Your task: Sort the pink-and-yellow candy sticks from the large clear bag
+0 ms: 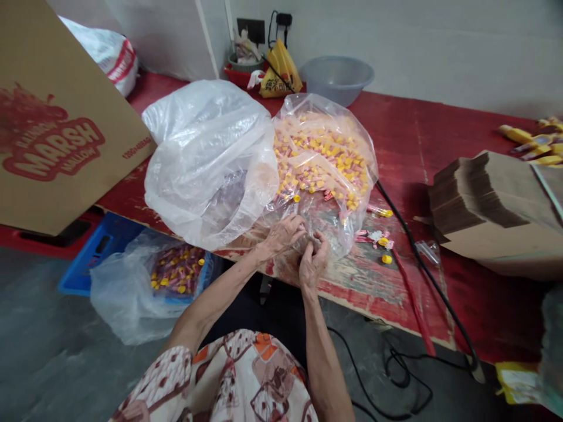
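Observation:
My left hand (285, 232) and my right hand (313, 262) meet at the near edge of the red table (440, 152). Both have their fingers curled together on a thin clear plastic film at the mouth of a big clear bag (323, 158) full of small yellow and pink candies. I cannot make out any small item between the fingers. A second big clear bag (211, 158), mostly crumpled plastic, sits just left of my hands. A few loose candies (379, 239) lie on the table to the right of my right hand.
A Marshmallow cardboard carton (57, 123) leans at left. A blue crate (101, 246) on the floor holds a bag of candies (178, 272). Folded brown cartons (488, 205) are stacked at right. A black cable (417, 258) crosses the table. A grey basin (338, 77) stands at the back.

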The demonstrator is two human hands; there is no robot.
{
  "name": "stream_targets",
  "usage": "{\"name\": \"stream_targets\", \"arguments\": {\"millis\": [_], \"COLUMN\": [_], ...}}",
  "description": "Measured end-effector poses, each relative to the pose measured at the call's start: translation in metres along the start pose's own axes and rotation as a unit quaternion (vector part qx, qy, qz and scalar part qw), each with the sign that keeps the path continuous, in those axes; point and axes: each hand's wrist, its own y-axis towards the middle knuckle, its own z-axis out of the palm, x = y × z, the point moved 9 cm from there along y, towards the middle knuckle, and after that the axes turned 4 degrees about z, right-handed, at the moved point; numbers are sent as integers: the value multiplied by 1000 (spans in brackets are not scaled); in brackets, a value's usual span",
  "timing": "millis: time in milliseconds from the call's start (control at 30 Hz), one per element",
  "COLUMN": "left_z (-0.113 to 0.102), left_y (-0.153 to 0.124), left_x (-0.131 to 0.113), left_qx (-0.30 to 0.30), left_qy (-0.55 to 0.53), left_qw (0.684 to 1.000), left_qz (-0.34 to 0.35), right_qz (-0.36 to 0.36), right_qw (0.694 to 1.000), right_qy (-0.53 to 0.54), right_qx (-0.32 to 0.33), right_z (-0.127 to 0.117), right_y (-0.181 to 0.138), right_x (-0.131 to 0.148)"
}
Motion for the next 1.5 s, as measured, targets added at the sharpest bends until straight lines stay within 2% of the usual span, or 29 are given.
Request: {"name": "stream_targets", "arguments": {"millis": [133, 333, 533, 667, 733, 900, 1033, 1100, 1300, 1500], "left_z": [2, 3, -3, 1, -1, -17, 2, 4, -5, 11], "left_y": [-1, -3, -8, -4, -1, 0, 4, 6, 2, 2], "left_x": [-2, -11, -19, -21, -23, -21, -13, -11, -17, -10], "left_qx": [5, 8, -32, 29, 38, -47, 32, 52, 0, 34], "left_qy": [6, 7, 27, 38, 35, 27, 43, 40, 35, -1], "left_qw": [1000, 1000, 999, 999, 999, 998, 999, 998, 999, 999], "left_qz": [19, 10, 1, 4, 17, 15, 10, 15, 21, 27], "right_qz": [-7, 0, 1, -5, -3, 14, 15, 15, 24, 12], "right_qw": [1000, 1000, 1000, 1000, 1000, 999, 1000, 1000, 999, 1000], "right_qy": [-2, -3, 8, -3, -2, 4, 3, 1, 7, 8], "right_qx": [2, 9, 15, 13, 16, 29, 9, 11, 26, 9], "right_z": [0, 1, 2, 2, 2, 5, 3, 3, 6, 5], "right_y": [0, 0, -1, -1, -1, -2, -2, -2, -2, -2], "right_x": [2, 1, 2, 4, 3, -2, -2, -2, -5, -2]}}
